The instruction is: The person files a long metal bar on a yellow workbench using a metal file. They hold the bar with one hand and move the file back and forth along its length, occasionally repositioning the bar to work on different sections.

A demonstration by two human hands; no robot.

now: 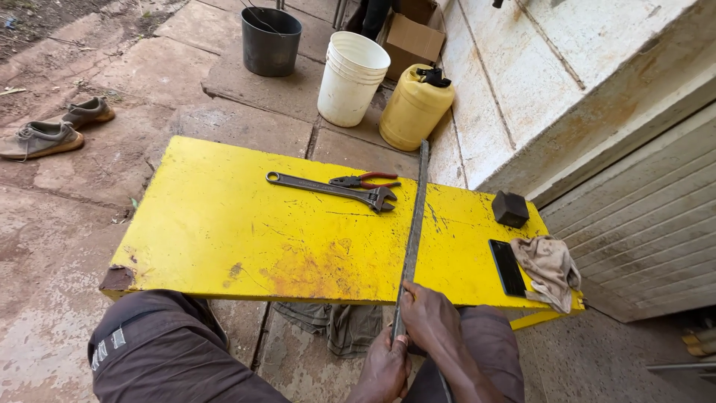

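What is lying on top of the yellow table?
On the yellow table: a long metal bar, an adjustable wrench, red-handled pliers, a black block, a dark phone and a rag. The rag hides the corner.

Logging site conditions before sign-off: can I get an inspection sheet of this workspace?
Surface: scuffed yellow painted board, worn at the middle and one corner.
Job's things: long grey metal bar lying across the board.
Clutter: grey adjustable wrench, red-handled pliers, black block, black phone, beige rag.
Grippers: left hand and right hand both grip the bar's near end.
Cables: nothing seen.
Surroundings: black bucket, white bucket, yellow jerrycan, cardboard box, pair of shoes, paved ground.
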